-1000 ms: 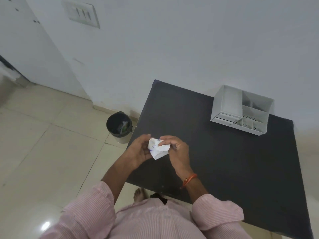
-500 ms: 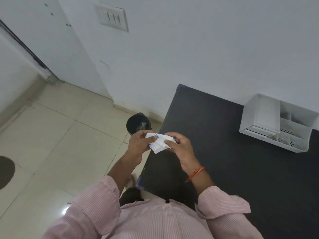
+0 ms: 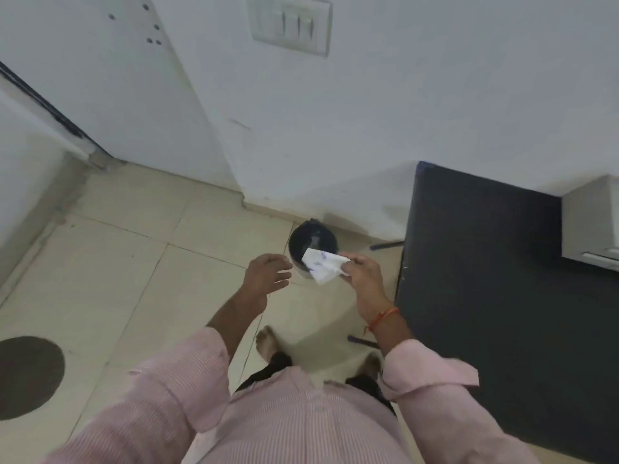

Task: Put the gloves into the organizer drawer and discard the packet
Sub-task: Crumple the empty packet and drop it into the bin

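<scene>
A crumpled white packet (image 3: 322,266) with blue print is pinched in my right hand (image 3: 363,274). It hangs just over the near rim of a small black bin (image 3: 313,241) that stands on the floor by the wall. My left hand (image 3: 266,274) is open to the left of the packet, fingers spread, holding nothing. The white organizer (image 3: 591,226) sits on the black table (image 3: 485,279) at the right edge of the view, partly cut off. No gloves are visible.
Beige floor tiles (image 3: 134,262) spread to the left, with a dark round patch (image 3: 28,376) at the lower left. A white wall with a switch plate (image 3: 291,23) is ahead. My bare feet (image 3: 268,341) stand beside the table's left edge.
My view has turned left toward the bin. My left hand has let go of the packet and opened. My right hand has carried the packet off the table and over the bin.
</scene>
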